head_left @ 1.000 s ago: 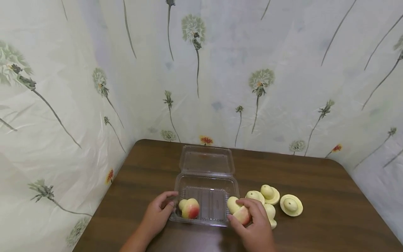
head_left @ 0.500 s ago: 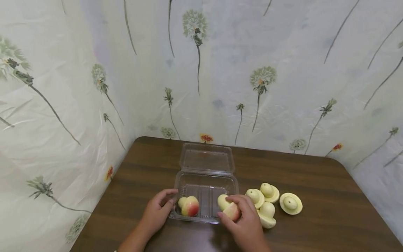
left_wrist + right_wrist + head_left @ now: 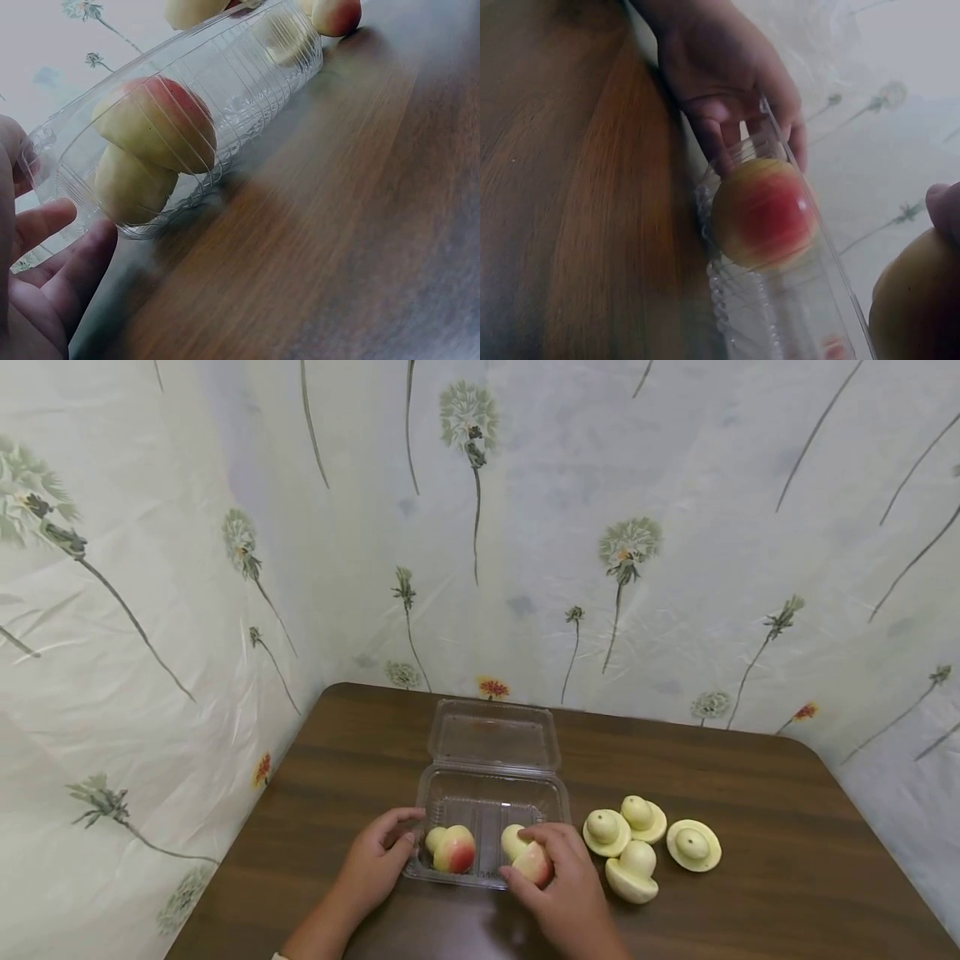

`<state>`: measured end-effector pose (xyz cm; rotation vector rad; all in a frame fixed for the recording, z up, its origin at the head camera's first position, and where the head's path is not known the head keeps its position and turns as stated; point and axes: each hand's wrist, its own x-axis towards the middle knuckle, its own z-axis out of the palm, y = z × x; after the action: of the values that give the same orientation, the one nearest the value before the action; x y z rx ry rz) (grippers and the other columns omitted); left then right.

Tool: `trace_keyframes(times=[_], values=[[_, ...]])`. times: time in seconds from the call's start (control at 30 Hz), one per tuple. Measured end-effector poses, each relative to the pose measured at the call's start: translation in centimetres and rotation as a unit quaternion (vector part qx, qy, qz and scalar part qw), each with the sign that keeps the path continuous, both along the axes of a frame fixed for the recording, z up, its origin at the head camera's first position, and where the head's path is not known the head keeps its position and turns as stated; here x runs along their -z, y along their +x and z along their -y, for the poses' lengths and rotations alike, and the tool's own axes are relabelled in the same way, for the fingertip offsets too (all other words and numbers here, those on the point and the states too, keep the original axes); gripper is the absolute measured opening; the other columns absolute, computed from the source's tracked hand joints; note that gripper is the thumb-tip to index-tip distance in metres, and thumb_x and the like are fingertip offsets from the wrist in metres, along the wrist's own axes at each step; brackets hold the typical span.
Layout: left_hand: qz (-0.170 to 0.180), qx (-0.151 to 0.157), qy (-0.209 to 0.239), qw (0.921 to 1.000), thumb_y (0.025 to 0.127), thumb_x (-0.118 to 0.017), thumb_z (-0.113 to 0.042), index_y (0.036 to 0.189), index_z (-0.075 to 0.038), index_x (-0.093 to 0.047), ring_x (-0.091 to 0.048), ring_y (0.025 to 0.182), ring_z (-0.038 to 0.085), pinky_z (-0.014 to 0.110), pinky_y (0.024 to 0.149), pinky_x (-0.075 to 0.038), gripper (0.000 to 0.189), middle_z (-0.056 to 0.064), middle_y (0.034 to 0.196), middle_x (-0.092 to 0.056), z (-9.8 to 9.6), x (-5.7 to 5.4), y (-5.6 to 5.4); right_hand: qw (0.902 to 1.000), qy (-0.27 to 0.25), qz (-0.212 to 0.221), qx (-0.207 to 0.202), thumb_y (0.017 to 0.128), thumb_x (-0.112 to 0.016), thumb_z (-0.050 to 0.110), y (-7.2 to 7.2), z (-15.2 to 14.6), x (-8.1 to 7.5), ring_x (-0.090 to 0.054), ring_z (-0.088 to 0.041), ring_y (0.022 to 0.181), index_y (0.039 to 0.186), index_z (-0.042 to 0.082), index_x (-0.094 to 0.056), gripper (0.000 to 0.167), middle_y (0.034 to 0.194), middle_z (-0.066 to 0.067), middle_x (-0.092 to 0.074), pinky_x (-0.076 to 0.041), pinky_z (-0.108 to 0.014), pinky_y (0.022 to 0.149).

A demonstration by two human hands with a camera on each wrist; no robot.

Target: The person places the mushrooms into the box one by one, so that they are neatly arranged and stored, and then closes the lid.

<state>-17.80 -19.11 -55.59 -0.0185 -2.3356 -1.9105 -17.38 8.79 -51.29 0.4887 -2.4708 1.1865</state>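
Note:
In the head view my right hand [image 3: 562, 881] grips a toy-like mushroom [image 3: 531, 863] with a cream stem and red-blushed cap. It is over the right half of an open clear plastic clamshell box [image 3: 491, 782]. The right wrist view shows part of this held mushroom [image 3: 911, 300] beyond the box rim. Another such mushroom [image 3: 452, 849] lies on its side at the box's left end, also seen through the wall in the left wrist view [image 3: 157, 127]. My left hand [image 3: 378, 856] rests against that end, fingers lightly bent around the corner.
Several cream mushrooms stand on the table right of the box: one [image 3: 606, 831], one [image 3: 642, 817], one [image 3: 632, 872] and one [image 3: 693, 845]. The box's lid [image 3: 495, 735] lies folded back behind it. A flower-printed curtain [image 3: 525, 527] borders the brown table [image 3: 352, 727].
My right hand has moved left with the mushroom, from the box's right edge to over its inside. The left hand has stayed at the box's left end.

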Motion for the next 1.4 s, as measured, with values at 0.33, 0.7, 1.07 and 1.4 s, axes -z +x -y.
trace_keyframes(times=[0.33,0.7,1.07,1.4], values=[[0.008,-0.001,0.004,1.0,0.101,-0.061,-0.002,0.126,-0.016,-0.071,-0.072,0.088,0.019,0.025,0.077,-0.057,0.03,0.011,0.125,-0.07,0.0,0.1,0.1,0.9984,0.022,0.052,0.003,0.074,-0.096,0.029,-0.3,1.0,-0.7,-0.06,-0.004,0.107,0.114,0.03,-0.071,0.047,0.12,0.015,-0.061,-0.055,-0.03,0.088],[0.002,0.004,0.005,1.0,0.1,-0.06,0.0,0.127,-0.014,-0.071,-0.072,0.091,0.019,0.024,0.077,-0.058,0.033,0.011,0.127,-0.069,0.0,0.0,-0.2,0.9984,0.035,0.041,-0.02,0.073,-0.095,0.03,-1.1,1.8,-0.7,-0.062,-0.007,0.104,0.113,0.026,-0.073,0.046,0.116,0.012,-0.064,-0.054,-0.031,0.086],[0.01,0.006,0.005,0.9999,0.1,-0.061,0.0,0.127,-0.013,-0.071,-0.071,0.087,0.017,0.024,0.077,-0.056,0.031,0.012,0.116,-0.072,-0.1,-0.1,0.0,0.9949,0.038,0.09,-0.025,0.076,-0.093,0.035,-1.3,2.4,-0.6,-0.061,-0.006,0.098,0.11,0.03,-0.07,0.041,0.114,0.015,-0.061,-0.054,-0.028,0.082],[0.008,0.006,0.002,0.9999,0.1,-0.06,0.0,0.128,-0.013,-0.07,-0.07,0.087,0.016,0.024,0.077,-0.056,0.032,0.012,0.119,-0.071,0.0,0.0,-0.1,0.9935,0.058,0.097,-0.014,0.077,-0.093,0.037,-1.6,2.6,-0.1,-0.06,-0.006,0.097,0.111,0.029,-0.069,0.042,0.113,0.014,-0.061,-0.053,-0.028,0.082]])
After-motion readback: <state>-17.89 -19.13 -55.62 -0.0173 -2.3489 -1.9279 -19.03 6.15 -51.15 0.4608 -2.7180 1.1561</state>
